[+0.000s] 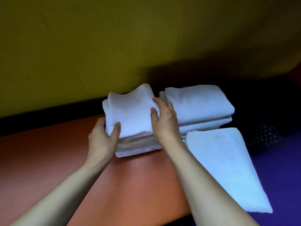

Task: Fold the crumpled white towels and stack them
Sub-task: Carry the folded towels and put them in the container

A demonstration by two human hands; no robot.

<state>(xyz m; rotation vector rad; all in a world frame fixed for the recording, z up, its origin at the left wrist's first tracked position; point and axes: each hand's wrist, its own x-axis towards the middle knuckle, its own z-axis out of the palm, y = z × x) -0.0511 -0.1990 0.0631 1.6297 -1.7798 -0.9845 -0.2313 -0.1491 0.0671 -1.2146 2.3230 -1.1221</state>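
On the reddish-brown wooden table (140,180), near its far edge, both bare hands hold a thick folded white terry towel (130,111). The left hand (104,137) grips the near left corner of this towel, with the thumb curled on the top face and the other fingers hidden behind the left side. The right hand (164,121) grips the right side, thumb and one finger pressing on the top, the rest of the fingers wrapped around the edge. So both hands are closed on the same towel. Its top face bulges upward and is a little wavy at the far edge. Directly under it the layered edges of more folded white cloth (138,144) are visible, resting on the table; I cannot tell whether these layers belong to the held towel or to separate towels below it.

Just beside the right hand, toward the far right, stands a stack of folded white towels (198,106), at least two pieces one on another. In front of this stack lies a long flat folded white towel (228,167), which reaches diagonally toward the near right and lies partly on a dark purple surface (280,176). Behind the table rises a yellow-green wall (97,46), and a dark band (48,118) runs along its bottom.
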